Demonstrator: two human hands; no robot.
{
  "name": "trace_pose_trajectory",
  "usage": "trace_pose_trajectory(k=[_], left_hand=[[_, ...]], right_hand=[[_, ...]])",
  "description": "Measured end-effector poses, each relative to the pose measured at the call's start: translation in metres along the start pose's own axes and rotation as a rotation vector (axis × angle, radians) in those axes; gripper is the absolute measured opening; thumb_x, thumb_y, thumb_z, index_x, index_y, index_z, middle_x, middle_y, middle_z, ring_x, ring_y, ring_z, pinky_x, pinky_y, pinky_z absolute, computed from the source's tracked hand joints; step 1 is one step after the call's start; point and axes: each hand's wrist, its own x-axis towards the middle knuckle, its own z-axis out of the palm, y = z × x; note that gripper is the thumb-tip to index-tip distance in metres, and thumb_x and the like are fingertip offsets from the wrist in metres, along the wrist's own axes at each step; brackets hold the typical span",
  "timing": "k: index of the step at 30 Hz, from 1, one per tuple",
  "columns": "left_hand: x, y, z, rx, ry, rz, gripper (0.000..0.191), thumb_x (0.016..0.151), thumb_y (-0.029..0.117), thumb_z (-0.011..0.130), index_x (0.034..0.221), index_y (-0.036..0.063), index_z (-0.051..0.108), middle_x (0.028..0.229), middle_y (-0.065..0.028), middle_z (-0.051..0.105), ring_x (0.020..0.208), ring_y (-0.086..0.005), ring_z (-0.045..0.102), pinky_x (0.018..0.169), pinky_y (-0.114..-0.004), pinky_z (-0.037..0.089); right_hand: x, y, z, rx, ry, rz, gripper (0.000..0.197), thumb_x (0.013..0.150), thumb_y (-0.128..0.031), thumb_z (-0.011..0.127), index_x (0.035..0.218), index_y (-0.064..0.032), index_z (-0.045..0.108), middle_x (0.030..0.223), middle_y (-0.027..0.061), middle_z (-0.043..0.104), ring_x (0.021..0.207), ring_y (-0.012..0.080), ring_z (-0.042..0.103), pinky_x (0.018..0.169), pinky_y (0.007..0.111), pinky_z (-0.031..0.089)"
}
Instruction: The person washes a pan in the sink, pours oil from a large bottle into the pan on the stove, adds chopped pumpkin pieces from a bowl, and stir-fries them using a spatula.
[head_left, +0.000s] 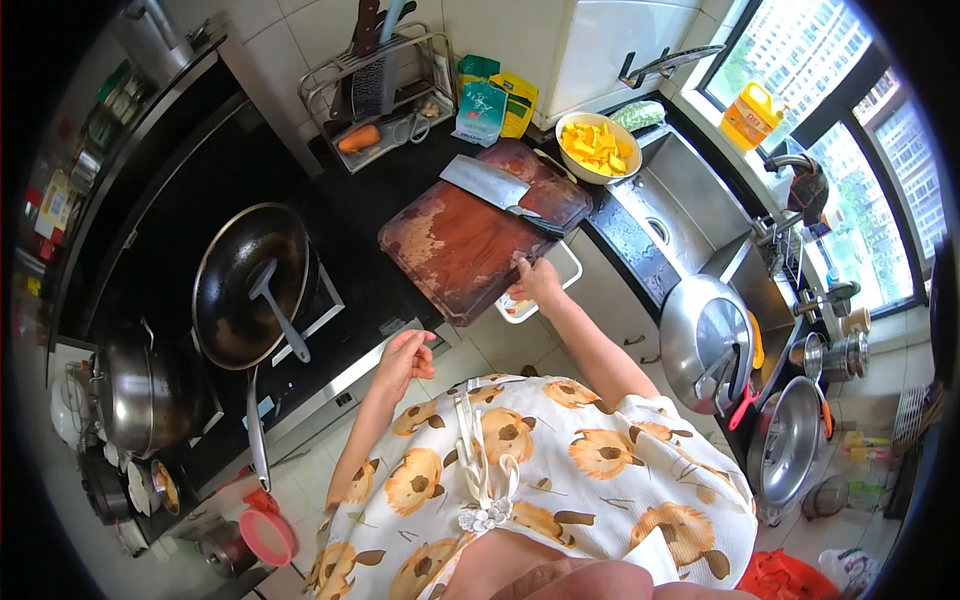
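A worn reddish-brown cutting board lies on the black counter, its near corner jutting past the front edge. Across it rests a cleaver with a dark handle pointing right. My right hand touches the board's near right edge; whether the fingers grip it is unclear. Just beyond and below that hand is a white container with bits of food inside, partly hidden by the board. My left hand, loosely curled and holding nothing, hovers before the counter's front edge.
On the stove at left sits a wok holding a grey spatula; its handle sticks out forward. A bowl of yellow chunks stands beside the sink. Behind the board are a knife rack, a carrot and food bags.
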Motion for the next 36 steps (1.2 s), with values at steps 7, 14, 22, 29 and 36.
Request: trace_pose_trajectory(k=[7,14,22,29,36], left_hand=[[0.047,0.011,0.056,0.176,0.086,-0.033,0.024,0.097,0.028,0.048,0.104,0.0070,0.058,0.070,-0.0011,0.057,0.053,-0.0113,0.058,0.050,-0.025,0.051],[0.059,0.022,0.079,0.165,0.163,-0.014,0.023,0.096,0.028,0.049,0.105,0.0072,0.057,0.069,-0.0014,0.057,0.054,-0.0104,0.058,0.050,-0.024,0.051],[0.028,-0.024,0.057,-0.056,0.329,-0.033,0.022,0.094,0.029,0.052,0.100,0.0086,0.058,0.070,-0.0020,0.057,0.053,-0.0129,0.059,0.049,-0.027,0.052],[-0.031,-0.068,0.059,-0.264,0.461,-0.022,0.025,0.092,0.029,0.055,0.099,0.0053,0.058,0.070,-0.0046,0.056,0.054,-0.0148,0.058,0.050,-0.027,0.051],[-0.123,-0.136,-0.004,-0.455,0.657,0.039,0.024,0.092,0.026,0.053,0.097,0.0028,0.057,0.072,-0.0052,0.056,0.053,-0.0155,0.059,0.049,-0.027,0.051]], right_hand=[[0.001,-0.003,0.010,0.059,-0.241,-0.017,0.036,0.092,-0.027,0.054,0.095,0.0086,0.047,0.077,0.0168,0.060,0.054,0.0231,0.063,0.048,0.036,0.057],[-0.011,-0.007,-0.010,-0.294,-0.525,-0.170,0.030,0.092,-0.023,0.053,0.100,0.0059,0.054,0.072,0.0113,0.061,0.058,0.0195,0.064,0.051,0.032,0.054],[-0.021,0.003,0.017,-0.463,-0.817,-0.434,0.024,0.094,-0.020,0.051,0.105,-0.0022,0.062,0.080,0.0084,0.065,0.059,0.0139,0.063,0.049,0.025,0.051],[-0.052,0.051,0.053,-0.434,-1.009,-0.173,0.021,0.095,-0.013,0.049,0.106,0.0013,0.060,0.078,0.0100,0.065,0.057,0.0137,0.063,0.049,0.025,0.050],[-0.130,0.069,0.149,-0.661,-1.168,-0.292,0.021,0.093,-0.013,0.050,0.104,0.0004,0.062,0.075,0.0084,0.065,0.055,0.0122,0.062,0.049,0.024,0.049]])
